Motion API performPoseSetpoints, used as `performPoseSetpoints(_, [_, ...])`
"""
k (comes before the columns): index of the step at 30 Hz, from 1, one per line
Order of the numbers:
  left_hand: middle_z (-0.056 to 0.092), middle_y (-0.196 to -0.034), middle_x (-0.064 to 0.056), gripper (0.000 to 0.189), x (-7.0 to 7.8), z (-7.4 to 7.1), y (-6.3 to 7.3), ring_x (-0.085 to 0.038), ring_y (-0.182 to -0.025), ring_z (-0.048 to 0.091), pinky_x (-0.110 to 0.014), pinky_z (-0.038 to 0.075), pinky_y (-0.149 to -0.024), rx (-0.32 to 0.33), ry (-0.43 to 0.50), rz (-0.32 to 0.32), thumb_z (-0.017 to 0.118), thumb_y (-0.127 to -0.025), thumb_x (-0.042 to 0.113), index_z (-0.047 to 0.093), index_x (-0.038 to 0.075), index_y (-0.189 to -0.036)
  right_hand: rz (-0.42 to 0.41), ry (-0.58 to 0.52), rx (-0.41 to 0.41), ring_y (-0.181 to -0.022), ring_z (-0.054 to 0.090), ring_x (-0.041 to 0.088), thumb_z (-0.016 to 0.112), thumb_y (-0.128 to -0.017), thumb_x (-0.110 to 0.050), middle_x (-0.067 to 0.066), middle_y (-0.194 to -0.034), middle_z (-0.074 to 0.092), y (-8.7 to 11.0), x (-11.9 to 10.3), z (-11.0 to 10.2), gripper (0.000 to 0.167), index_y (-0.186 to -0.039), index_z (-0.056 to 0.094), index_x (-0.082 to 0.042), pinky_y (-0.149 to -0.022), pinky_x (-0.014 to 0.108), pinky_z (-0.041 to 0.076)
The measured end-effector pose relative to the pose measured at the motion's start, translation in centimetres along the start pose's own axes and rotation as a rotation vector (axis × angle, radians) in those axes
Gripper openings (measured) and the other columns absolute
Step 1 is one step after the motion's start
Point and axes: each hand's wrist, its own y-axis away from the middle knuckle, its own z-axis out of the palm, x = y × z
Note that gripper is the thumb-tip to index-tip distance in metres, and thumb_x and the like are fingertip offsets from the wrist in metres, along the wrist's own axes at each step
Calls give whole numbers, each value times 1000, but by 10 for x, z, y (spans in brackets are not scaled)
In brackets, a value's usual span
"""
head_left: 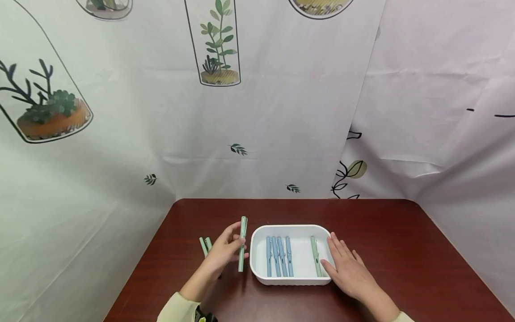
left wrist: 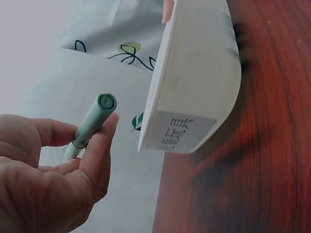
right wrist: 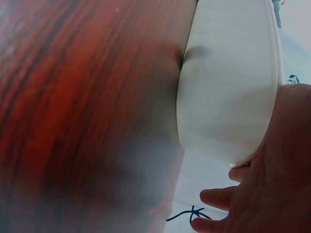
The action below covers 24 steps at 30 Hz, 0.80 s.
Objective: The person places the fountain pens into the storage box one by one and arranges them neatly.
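Observation:
My left hand (head_left: 222, 251) pinches a light green pen (head_left: 243, 230) between thumb and fingers, raised upright just left of a white tray (head_left: 297, 281). In the left wrist view the end of that pen (left wrist: 95, 119) points toward the camera. My right hand (head_left: 350, 273) lies with extended fingers on the tray's right rim; the right wrist view has the hand (right wrist: 277, 179) against the tray's outer wall (right wrist: 228, 87). Inside the tray, several blue pens (head_left: 275, 257) stand in a row at the left, and one green pen (head_left: 315, 256) lies at the right.
More green pens (head_left: 202, 246) lie on the table left of the tray, partly hidden by my left hand. The dark red wooden table (head_left: 402, 250) ends at a white curtain (head_left: 281, 134) printed with plants. A printed label (left wrist: 177, 133) is on the tray's side.

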Motion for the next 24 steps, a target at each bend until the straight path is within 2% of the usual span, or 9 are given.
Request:
performPoseSetpoints(6, [57, -99, -14, 52, 3, 8, -2, -21, -80, 65, -45, 61, -79, 20, 11, 16, 59, -98, 3, 43, -3, -147, 1, 1, -12, -144, 36, 46, 56, -102, -41, 20, -163, 29, 0, 0, 0, 71, -154, 37, 2, -111, 70, 29])
performPoseSetpoints(13, [60, -105, -19, 57, 6, 18, -7, -20, -81, 67, -44, 61, -77, 24, -42, 36, 60, -98, 5, 37, -9, -149, -1, 7, -10, -144, 37, 45, 57, -102, -41, 20, -163, 29, -1, 2, 0, 71, -154, 37, 3, -111, 70, 29])
performPoseSetpoints(18, [60, -108, -17, 59, 11, 26, -6, -19, -86, 67, -42, 61, -74, 8, -70, 21, 62, -98, 8, 36, -7, -150, 0, 7, -15, -143, 39, 44, 57, -102, -41, 19, -164, 29, -1, 3, 3, 70, -154, 37, 2, -111, 70, 28])
performPoseSetpoints(24, [56, -107, -14, 57, 14, 37, -10, -17, -88, 64, -41, 62, -73, -11, -61, 8, 63, -98, 7, 39, -3, -149, -7, 13, 0, -142, 41, 43, 58, -101, -39, 19, -163, 30, -1, 2, 1, 70, -154, 37, 2, -110, 70, 29])
